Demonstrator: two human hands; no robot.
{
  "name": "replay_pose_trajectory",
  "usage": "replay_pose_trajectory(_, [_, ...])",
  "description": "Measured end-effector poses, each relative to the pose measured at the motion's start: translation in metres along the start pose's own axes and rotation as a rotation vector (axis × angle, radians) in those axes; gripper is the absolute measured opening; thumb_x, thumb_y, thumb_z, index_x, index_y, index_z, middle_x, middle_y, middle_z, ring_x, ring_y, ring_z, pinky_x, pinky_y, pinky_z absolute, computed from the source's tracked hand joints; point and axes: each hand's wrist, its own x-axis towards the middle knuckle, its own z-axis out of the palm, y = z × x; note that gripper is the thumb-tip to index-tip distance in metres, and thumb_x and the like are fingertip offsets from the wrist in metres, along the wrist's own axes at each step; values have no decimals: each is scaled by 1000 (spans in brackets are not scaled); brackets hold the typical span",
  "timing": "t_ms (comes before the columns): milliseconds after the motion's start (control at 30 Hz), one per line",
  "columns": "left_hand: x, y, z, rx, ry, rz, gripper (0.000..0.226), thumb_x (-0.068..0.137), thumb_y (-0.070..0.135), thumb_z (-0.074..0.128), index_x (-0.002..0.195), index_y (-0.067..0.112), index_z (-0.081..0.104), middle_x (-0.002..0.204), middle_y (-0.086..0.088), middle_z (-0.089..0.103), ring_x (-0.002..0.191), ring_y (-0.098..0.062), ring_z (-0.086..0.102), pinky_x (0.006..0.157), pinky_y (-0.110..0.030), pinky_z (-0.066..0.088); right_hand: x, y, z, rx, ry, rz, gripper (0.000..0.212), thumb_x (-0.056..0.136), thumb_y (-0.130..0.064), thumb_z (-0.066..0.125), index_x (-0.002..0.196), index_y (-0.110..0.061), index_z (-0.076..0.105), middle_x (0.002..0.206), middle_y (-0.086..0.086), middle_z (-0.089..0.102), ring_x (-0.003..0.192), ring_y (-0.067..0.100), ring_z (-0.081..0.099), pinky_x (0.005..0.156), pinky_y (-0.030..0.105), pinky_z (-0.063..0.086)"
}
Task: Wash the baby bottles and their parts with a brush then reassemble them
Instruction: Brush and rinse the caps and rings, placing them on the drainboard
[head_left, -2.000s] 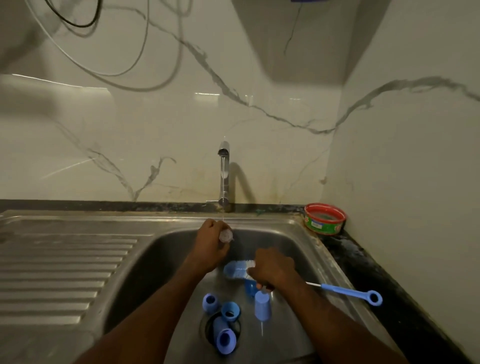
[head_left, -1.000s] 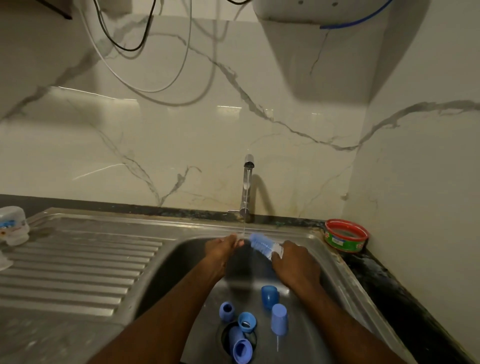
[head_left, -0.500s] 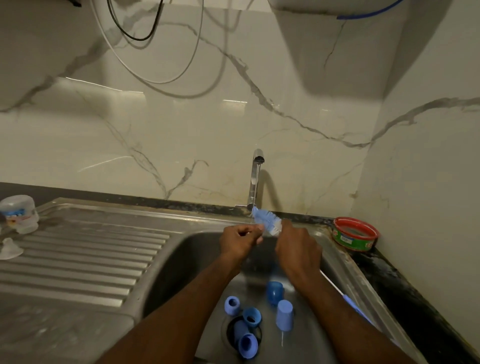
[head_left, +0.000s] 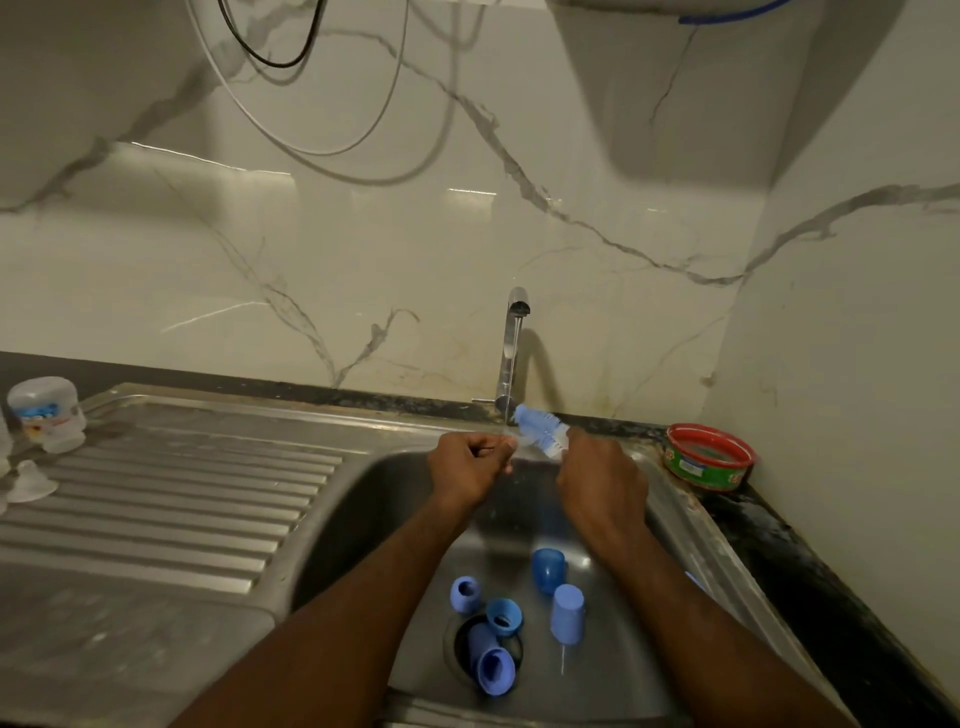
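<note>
Over the steel sink (head_left: 363, 499), my right hand (head_left: 597, 483) grips the blue bottle brush (head_left: 540, 428), and its bristle head points up-left under the tap (head_left: 511, 353). My left hand (head_left: 470, 467) is curled just left of the bristles and pinches a small clear part at its fingertips, mostly hidden. Several blue bottle parts lie in the basin: a collar (head_left: 465, 595), a ring (head_left: 504, 616), a dark blue cap (head_left: 548, 569), a light blue cap (head_left: 567, 613) and a cup-shaped piece (head_left: 493, 670) in the drain.
A clear baby bottle (head_left: 44, 413) stands upside down on the ribbed drainboard (head_left: 182, 499) at far left, with a clear teat (head_left: 31, 483) in front of it. A red and green tin (head_left: 709, 457) sits in the counter's back right corner. Cables hang on the marble wall.
Both hands have risen from low in the basin to just under the tap. The brush head now points up at the spout. The view has shifted left and shows the bottle.
</note>
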Motion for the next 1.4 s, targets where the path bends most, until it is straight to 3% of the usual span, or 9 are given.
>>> replay_pose_trajectory(133, [-5, 7, 4, -40, 158, -93, 16, 93, 28, 72, 84, 15, 75, 77, -2, 74, 80, -16, 73, 79, -32, 60, -8, 1, -7, 24, 67, -74, 21, 96, -31, 61, 115, -23, 58, 94, 2, 66, 70, 14, 49, 61, 29, 39])
replay_pose_trajectory(233, [-8, 5, 7, -120, 123, -172, 17, 95, 24, 70, 87, 10, 75, 82, -9, 75, 84, -24, 73, 84, -42, 61, -12, -6, -3, -12, -95, -109, 19, 100, -26, 51, 117, -21, 57, 96, 2, 62, 80, 20, 58, 69, 36, 48])
replay_pose_trajectory(367, [-6, 3, 8, -154, 27, -146, 21, 93, 28, 72, 85, 9, 77, 78, -8, 75, 82, -25, 73, 81, -40, 62, 8, -10, -6, 61, -290, 115, 32, 95, -31, 66, 123, -17, 60, 116, 6, 65, 89, 16, 54, 81, 31, 43])
replay_pose_trajectory(600, [11, -8, 9, -245, 76, -285, 23, 91, 29, 75, 80, 9, 77, 75, -8, 76, 76, -20, 72, 80, -35, 60, -2, 4, 2, 28, 206, -152, 19, 98, -31, 58, 116, -24, 57, 86, 0, 69, 65, 17, 62, 55, 29, 42])
replay_pose_trajectory(767, [21, -11, 14, -503, -87, -459, 19, 93, 25, 70, 100, 7, 74, 85, -10, 75, 76, -18, 70, 78, -31, 56, -5, -7, 20, -87, 75, -236, 29, 93, -32, 67, 118, -26, 54, 97, 2, 69, 75, 17, 65, 60, 29, 40])
replay_pose_trajectory(867, [19, -4, 24, -690, -211, -512, 18, 97, 16, 64, 108, 3, 71, 80, -7, 72, 65, -10, 63, 70, -24, 55, 1, -6, 19, -58, 139, -200, 32, 91, -32, 68, 119, -29, 52, 92, 1, 69, 69, 17, 63, 54, 30, 39])
replay_pose_trajectory(1100, [19, 2, 25, -758, -100, -553, 19, 101, 18, 59, 98, 3, 69, 62, -2, 62, 53, -8, 56, 51, -18, 52, 4, 3, -1, -5, 317, -127, 30, 97, -37, 61, 120, -24, 49, 87, 1, 68, 65, 17, 63, 53, 30, 48])
replay_pose_trajectory(1267, [12, -2, 20, -802, -125, -552, 24, 104, 22, 52, 101, 5, 68, 75, -6, 69, 64, -12, 63, 62, -23, 54, -12, -7, 20, 2, 105, -193, 29, 94, -36, 62, 119, -27, 51, 95, 1, 68, 75, 16, 62, 60, 31, 45])
replay_pose_trajectory(1400, [9, 8, 29, -818, -160, -606, 26, 105, 22, 48, 92, 7, 65, 62, -1, 60, 52, -8, 54, 51, -20, 52, -2, -10, 15, 10, 126, -156, 33, 94, -38, 62, 122, -27, 50, 99, 2, 68, 82, 19, 66, 61, 32, 41])
